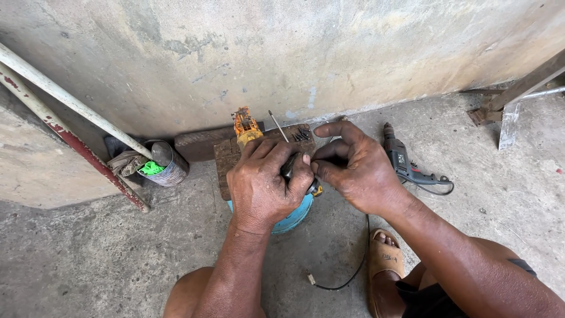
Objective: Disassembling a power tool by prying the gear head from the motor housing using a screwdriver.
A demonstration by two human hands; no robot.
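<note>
- Screwdriver (278,126) clamped in the closed left hand (265,182), shaft slanting up toward the wall, above the wooden block (226,159).
- Right hand (353,168) pinched shut at the tool's dark handle, just beside the left; whatever sits between those fingertips too small to tell.
- Orange power tool (246,128) and loose screws (301,135) on the block.
- Blue round object (294,217) underneath, mostly hidden by the hands.
- Electric drill (402,162) on the floor to the right.
- Tin can (168,165) and leaning pipes (65,97) to the left.
</note>
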